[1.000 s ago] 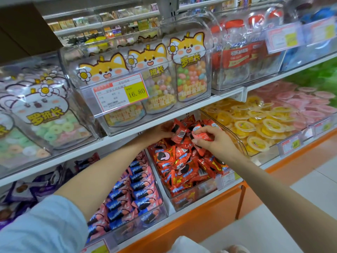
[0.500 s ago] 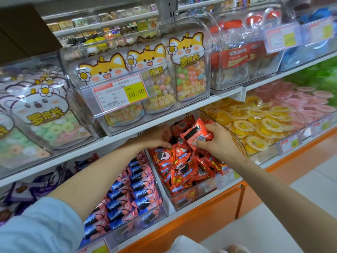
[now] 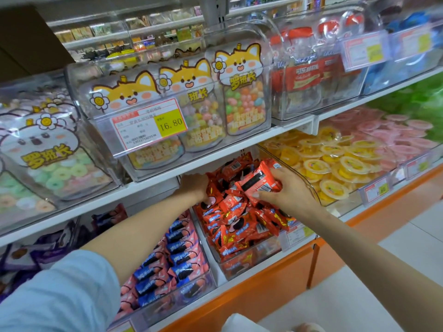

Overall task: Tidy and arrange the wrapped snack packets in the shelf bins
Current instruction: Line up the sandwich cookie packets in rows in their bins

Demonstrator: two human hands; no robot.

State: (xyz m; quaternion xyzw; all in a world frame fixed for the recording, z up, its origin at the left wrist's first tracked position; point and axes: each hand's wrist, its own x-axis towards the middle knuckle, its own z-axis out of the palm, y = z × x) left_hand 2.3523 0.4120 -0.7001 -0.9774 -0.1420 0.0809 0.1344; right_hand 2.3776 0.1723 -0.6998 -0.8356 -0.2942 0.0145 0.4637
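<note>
Above the red-packet bin (image 3: 249, 262), towards its back, the right hand (image 3: 291, 191) holds a red packet (image 3: 257, 182) clear of the heap (image 3: 235, 224). Its fingers curl over the far side and the thumb sits under the near edge, likely so the packet can be turned and laid flat with the others. At the bin's back left corner the left hand (image 3: 195, 185) reaches in under the shelf (image 3: 153, 178), probably steadying the heap. Its fingers are hidden behind packets, so whether they grip cannot be told. A second ago the right hand was lower, pinching at the heap; now its packet is lifted, while the left hand has barely shifted
</note>
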